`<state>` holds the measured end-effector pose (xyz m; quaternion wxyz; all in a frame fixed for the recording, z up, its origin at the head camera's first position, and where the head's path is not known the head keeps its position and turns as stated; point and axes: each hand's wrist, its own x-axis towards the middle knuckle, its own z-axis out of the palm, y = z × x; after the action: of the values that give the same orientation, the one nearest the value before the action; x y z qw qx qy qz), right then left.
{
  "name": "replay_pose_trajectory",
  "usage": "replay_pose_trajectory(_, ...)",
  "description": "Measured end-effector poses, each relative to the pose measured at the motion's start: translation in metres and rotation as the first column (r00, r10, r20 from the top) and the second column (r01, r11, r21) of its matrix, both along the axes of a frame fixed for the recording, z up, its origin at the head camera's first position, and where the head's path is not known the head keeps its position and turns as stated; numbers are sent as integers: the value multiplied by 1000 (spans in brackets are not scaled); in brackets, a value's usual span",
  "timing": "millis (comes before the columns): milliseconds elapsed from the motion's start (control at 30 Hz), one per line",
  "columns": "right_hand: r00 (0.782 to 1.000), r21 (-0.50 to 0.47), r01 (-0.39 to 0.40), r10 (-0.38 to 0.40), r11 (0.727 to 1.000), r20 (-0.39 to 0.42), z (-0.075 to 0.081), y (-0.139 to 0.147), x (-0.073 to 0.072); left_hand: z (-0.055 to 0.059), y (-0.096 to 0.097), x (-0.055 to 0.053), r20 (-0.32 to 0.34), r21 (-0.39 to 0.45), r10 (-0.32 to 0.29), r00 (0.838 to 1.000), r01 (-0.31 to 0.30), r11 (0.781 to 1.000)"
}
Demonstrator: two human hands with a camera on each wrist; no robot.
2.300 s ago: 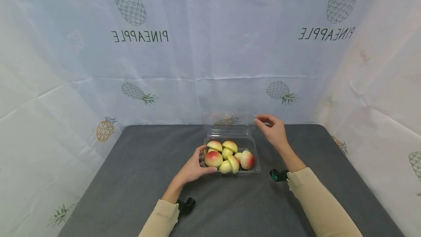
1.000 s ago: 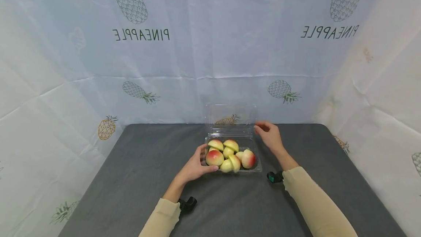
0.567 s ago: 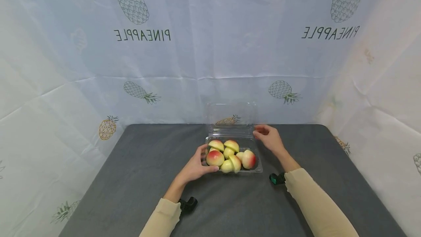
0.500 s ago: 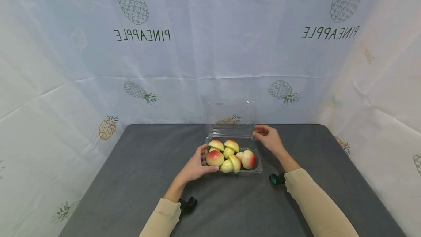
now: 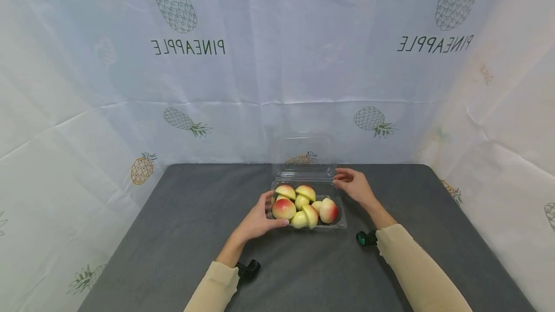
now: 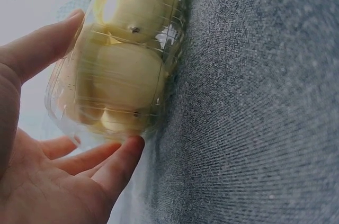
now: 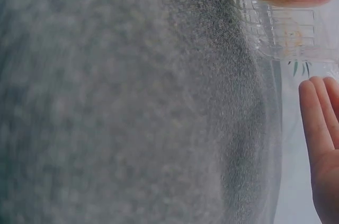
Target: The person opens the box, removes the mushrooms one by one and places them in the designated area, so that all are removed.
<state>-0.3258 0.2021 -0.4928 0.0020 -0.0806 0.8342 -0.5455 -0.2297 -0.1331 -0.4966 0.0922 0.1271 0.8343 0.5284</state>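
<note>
A clear hinged plastic clamshell box [image 5: 340,220] lies on the table, holding several red-and-yellow, mushroom-shaped pieces [image 5: 284,209]. Its transparent lid [image 5: 303,141] stands raised at the back. The left hand [image 5: 256,223] grips the box's left end, thumb along the front wall and fingers round the side. In the left wrist view, thumb and fingers span the box [image 6: 63,91], with pale yellow pieces visible through its wall. Beside the hinge, at the right edge of the box, is the right hand [image 5: 356,188]. Its fingers [image 7: 318,118] look straight in the right wrist view, just off the box corner.
The dark grey cloth-covered table [image 5: 199,206] extends on both sides of the box. A pale pineapple-print curtain [image 5: 295,76] hangs right behind the table's back edge. A black wrist mount [image 5: 248,270] sits low beside the left forearm, another [image 5: 366,238] beside the right.
The lid has gone from low at the right fingertips to standing taller, then tilting slightly back. The right hand has lowered from the lid corner to beside the hinge. The left hand keeps its grip.
</note>
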Motion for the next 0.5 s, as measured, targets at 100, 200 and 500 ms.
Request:
replay_pose_trajectory(100,1000,34,-11,11,999,-1,0,0,1,0,0,0,0,-7,2,1000,-2,1000)
replay_pose_trajectory(200,1000,66,-20,21,998,-6,0,2,2,1,0,0,-3,-16,5,1000,-5,1000)
replay_pose_trajectory(500,999,153,-30,37,988,-37,0,7,6,2,1,0,-20,-47,13,1000,-14,999)
